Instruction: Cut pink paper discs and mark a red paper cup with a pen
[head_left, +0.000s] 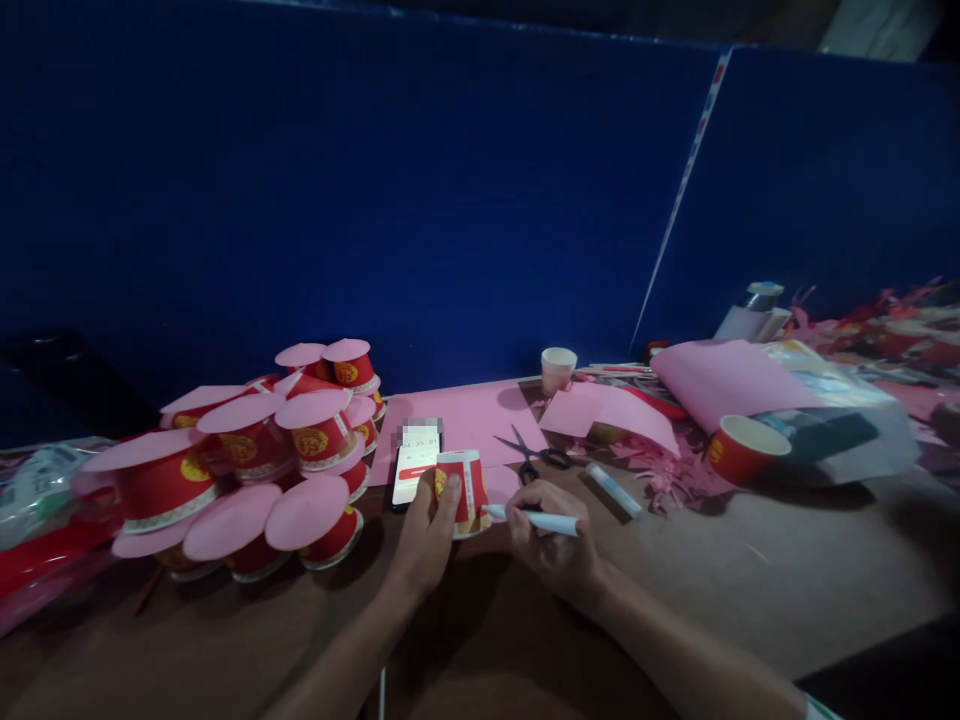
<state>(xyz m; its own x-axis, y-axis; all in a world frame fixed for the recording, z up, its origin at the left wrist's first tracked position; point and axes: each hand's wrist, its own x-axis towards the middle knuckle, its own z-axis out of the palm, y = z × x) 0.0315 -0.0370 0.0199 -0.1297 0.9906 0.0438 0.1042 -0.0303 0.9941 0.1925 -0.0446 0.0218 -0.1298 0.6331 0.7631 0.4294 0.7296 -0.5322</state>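
A red and white paper cup with gold print (471,492) is in my left hand (429,530), thumb across its side. My right hand (556,545) is closed around a white pen (553,522), whose tip is at the cup's lower right side. Behind the cup lies a lit phone (417,465), partly on a pink paper sheet (480,412). Open black scissors (534,457) rest just beyond my right hand. A capped glue stick or marker (613,491) lies to the right of that hand.
Several red cups with pink cone tops (307,515) are stacked at the left. A white cup (559,368) stands at the back. On the right are a red cup (748,450), pink paper (731,385), paper scraps and a plastic bag (874,440). A blue partition (450,200) rises behind.
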